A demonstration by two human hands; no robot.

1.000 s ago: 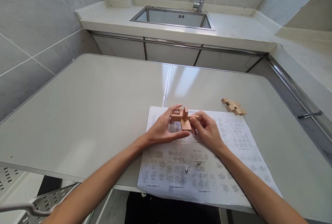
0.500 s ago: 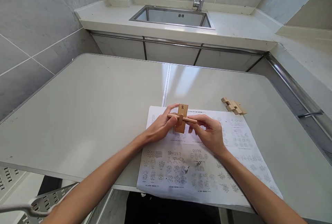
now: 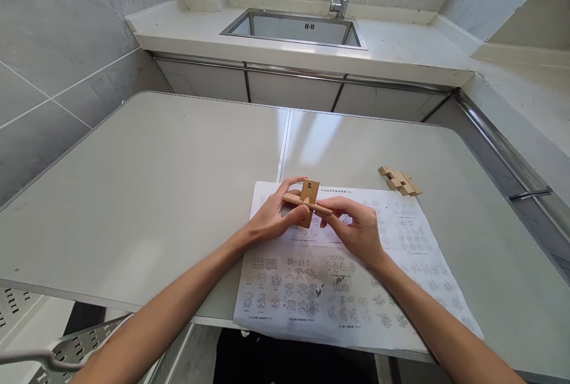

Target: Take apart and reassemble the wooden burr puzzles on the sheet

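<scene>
Both hands hold a small wooden puzzle (image 3: 310,189) above a printed sheet (image 3: 307,253). Its upright flat piece bears a "2" near the top, and a slimmer wooden bar (image 3: 321,209) runs crosswise in front of it. My left hand (image 3: 279,212) grips the puzzle from the left, thumb at the front near the crossing and index finger behind the top. With thumb and fingers, my right hand (image 3: 356,224) pinches the right end of the crosswise bar. The fingers partly cover where the pieces join.
Several more wooden puzzle pieces (image 3: 399,181) lie together at the sheet's upper right corner. The sheet, full of line diagrams, reaches over the front edge of the white table (image 3: 133,194). Beyond the table is a counter with a sink (image 3: 294,28) and a faucet (image 3: 341,7).
The wooden puzzle has turned slightly in my hands, its upright piece now leaning and the crosswise bar sloping down more to the right. My left thumb has shifted right, across the front.
</scene>
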